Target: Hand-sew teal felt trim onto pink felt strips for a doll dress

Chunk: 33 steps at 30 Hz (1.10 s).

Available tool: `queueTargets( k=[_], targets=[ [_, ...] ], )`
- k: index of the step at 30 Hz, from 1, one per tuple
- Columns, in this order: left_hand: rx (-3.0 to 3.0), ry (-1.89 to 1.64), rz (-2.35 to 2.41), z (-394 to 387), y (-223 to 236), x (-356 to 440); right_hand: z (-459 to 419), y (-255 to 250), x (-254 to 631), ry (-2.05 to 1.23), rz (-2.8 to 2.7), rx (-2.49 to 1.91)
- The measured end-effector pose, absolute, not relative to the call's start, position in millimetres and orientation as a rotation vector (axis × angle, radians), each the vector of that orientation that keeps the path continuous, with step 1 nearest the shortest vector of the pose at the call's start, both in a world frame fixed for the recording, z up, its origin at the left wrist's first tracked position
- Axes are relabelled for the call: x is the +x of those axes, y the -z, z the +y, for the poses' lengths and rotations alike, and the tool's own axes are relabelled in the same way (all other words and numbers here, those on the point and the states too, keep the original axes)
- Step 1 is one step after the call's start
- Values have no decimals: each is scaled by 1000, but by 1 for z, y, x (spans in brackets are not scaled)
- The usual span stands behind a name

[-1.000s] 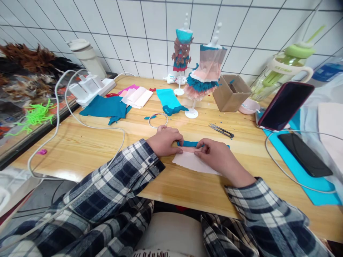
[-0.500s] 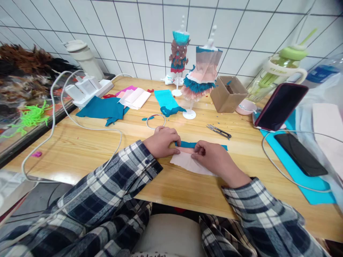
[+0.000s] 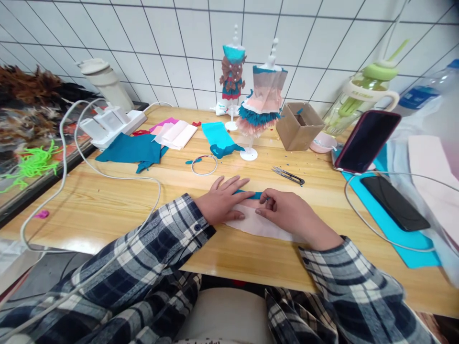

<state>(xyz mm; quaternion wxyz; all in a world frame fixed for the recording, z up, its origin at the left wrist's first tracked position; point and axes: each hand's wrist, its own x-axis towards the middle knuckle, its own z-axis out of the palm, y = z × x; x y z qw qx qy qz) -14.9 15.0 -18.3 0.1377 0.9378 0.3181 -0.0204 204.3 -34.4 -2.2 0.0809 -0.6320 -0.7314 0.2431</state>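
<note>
A strip of pale pink crepe paper point(image 3: 265, 225) lies on the table in front of me, with a teal crepe paper edge point(image 3: 255, 195) along its far side. My left hand point(image 3: 225, 203) rests flat on the left part of the paper, fingers spread. On the right part, my right hand point(image 3: 287, 212) is curled, with thumb and forefinger drawn in at the fold line between pink and teal. Its palm covers the right end of the strip. Just beyond the hands are thread snips point(image 3: 289, 176) and a thin white ring point(image 3: 204, 165).
Two small dress forms point(image 3: 265, 95) in paper dresses stand at the back, beside a cardboard box point(image 3: 298, 129). Teal paper point(image 3: 131, 149) and a power strip point(image 3: 120, 128) sit left, its white cable looping across. Phones point(image 3: 394, 203) and a green-lidded bottle point(image 3: 366, 98) are right.
My left hand has gone from gripping the paper's left end to lying spread on it. The right hand stays at the fold, its fingers still curled. The view has shifted slightly.
</note>
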Motion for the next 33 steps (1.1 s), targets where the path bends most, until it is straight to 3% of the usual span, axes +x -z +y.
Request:
queueTargets(
  k=[8,11,14,17,20,24,27,30,33],
  targets=[
    [2701,157,1099,18,23,-19,-35,-3,219,-939,-2247,-1781],
    [2733,-79,1206,27,17,-25,-36,-6,230,-1242,-2161,-1577],
    [2711,-528,1282,36,5,-31,-35,-6,232,-1570,-1876,-1388],
    [2569,-800,1025,33,-3,-31,-32,-4,222,-1764,-1532,-1254],
    [2441,-573,686,20,4,-21,-30,-2,209,-1790,-1244,-1190],
    [2338,-480,793,13,20,-7,-29,0,204,-1842,-1088,-1022],
    [2277,-518,791,20,21,-8,-27,0,213,-1644,-1288,-1084],
    [2137,-617,1002,27,14,-14,-24,2,225,-1069,-1717,-1347],
    [1878,-645,1144,31,10,-18,-21,6,227,-698,-2174,-1263]
  ],
)
